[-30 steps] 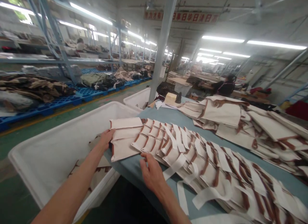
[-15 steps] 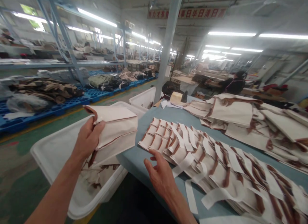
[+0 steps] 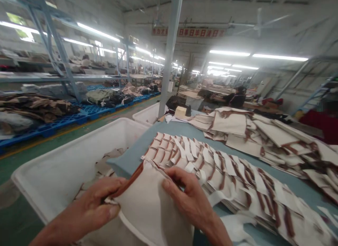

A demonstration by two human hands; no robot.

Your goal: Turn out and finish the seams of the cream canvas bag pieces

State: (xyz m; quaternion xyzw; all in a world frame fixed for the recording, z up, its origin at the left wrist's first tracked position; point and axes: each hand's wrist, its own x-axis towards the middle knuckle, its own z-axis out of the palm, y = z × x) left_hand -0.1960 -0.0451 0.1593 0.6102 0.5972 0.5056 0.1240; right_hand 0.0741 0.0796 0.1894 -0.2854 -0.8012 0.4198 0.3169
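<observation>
A cream fabric bag piece (image 3: 148, 207) with brown edging is held up close in front of me, tilted, its lower part running out of view. My left hand (image 3: 97, 203) grips its left edge between thumb and fingers. On the right, my right hand (image 3: 187, 193) pinches the opposite edge, the thumb lying on the cream face. Just beyond, a long row of overlapping cream pieces (image 3: 224, 172) with brown edges and white strips lies on the blue-green table (image 3: 126, 161).
A white plastic bin (image 3: 66, 154) with fabric pieces inside stands against the table's left side. More cream pieces (image 3: 237, 126) are heaped at the back right. A pale yellow block (image 3: 181, 112) sits near a metal post (image 3: 170, 62). Blue pallets (image 3: 92, 110) carry fabric piles; people work farther back.
The bag piece has come from above the bin, on the left, to close in front of me. My right hand, open and empty before, now holds its right edge. The view has shifted.
</observation>
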